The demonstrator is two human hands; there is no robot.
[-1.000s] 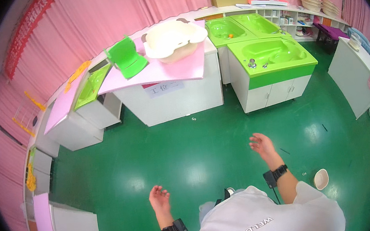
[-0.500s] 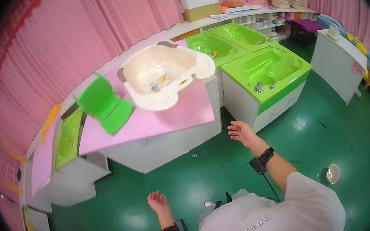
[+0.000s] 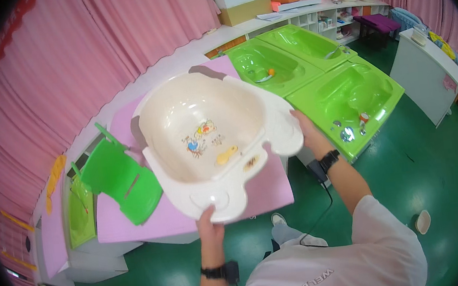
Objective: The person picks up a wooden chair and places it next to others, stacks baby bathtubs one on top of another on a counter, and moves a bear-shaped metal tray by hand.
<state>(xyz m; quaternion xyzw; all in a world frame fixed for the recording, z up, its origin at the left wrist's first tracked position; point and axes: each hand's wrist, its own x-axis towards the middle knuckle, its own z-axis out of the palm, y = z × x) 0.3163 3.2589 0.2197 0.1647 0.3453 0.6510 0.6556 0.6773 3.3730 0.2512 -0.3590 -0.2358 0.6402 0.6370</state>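
A cream baby bathtub [image 3: 206,140] with cartoon pictures on its floor lies on a pink mat [image 3: 267,189] covering a white counter. My left hand [image 3: 211,226] grips the tub's near rim at the rounded end. At the tub's right rim my right hand [image 3: 303,129] holds the edge. Both wrists wear black bands. A green plastic bath seat [image 3: 121,179] leans on the mat just left of the tub.
Three bright green built-in tubs [image 3: 347,100] fill the counters to the right, some with small toys inside. A green basin [image 3: 80,211] sits at the left. Pink curtains line the wall. A white cabinet [image 3: 425,75] stands at right on the green floor.
I have walked up to the counter. Both hands rose from my sides and took hold of the cream tub's rim.
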